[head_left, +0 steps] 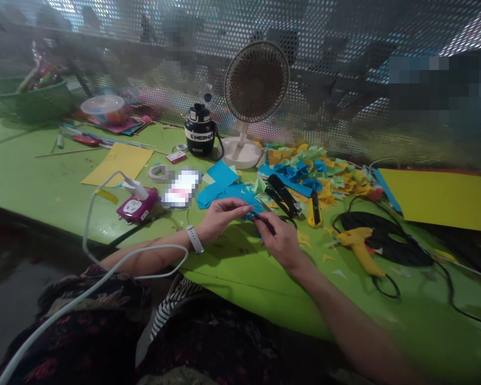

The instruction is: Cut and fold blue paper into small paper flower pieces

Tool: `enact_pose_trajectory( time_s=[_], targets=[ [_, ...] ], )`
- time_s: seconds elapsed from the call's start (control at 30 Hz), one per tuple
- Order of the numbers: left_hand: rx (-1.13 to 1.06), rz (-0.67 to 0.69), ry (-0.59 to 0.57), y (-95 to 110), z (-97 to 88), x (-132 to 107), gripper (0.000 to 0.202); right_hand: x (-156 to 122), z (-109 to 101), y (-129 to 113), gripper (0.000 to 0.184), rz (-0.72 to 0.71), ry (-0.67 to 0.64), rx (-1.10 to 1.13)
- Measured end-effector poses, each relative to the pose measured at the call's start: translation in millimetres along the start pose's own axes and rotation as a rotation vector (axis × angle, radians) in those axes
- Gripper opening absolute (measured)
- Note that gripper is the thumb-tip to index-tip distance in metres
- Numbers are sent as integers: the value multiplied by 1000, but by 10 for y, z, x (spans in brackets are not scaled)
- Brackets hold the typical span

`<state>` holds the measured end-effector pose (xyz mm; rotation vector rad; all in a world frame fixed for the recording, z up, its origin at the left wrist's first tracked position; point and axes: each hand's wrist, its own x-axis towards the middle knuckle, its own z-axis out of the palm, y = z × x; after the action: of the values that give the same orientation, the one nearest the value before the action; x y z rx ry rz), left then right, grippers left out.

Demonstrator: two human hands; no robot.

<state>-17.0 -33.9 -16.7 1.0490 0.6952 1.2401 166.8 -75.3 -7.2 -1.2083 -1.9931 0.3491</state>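
Observation:
My left hand pinches a small piece of blue paper over the green table. A white band sits on that wrist. My right hand is closed around black-handled scissors whose blades meet the blue piece. More blue paper sheets lie just beyond my hands. A black stapler rests right behind the scissors.
A pile of folded blue, yellow and green paper shapes lies at the back right, beside a yellow sheet. A yellow glue gun with black cord lies right. A fan, black bottle, pink power socket and tape roll stand left.

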Motion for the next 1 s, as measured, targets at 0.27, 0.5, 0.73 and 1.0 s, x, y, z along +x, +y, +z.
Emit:
enact_pose_trajectory(
  time_s=[0.27, 0.5, 0.73, 1.0],
  targets=[
    [-78, -52, 61, 25, 16, 18, 34, -6, -3, -12, 25, 59, -81, 61],
    [-181, -38, 150, 167, -38, 116, 36, 8, -14, 18, 24, 102, -138, 82],
    [-209, -118, 47, 206, -124, 151, 35, 65, -75, 11, 21, 279, 33, 413],
    [-115, -191, -158, 118, -80, 68, 37, 64, -153, -86, 21, 412, 43, 666]
  ],
)
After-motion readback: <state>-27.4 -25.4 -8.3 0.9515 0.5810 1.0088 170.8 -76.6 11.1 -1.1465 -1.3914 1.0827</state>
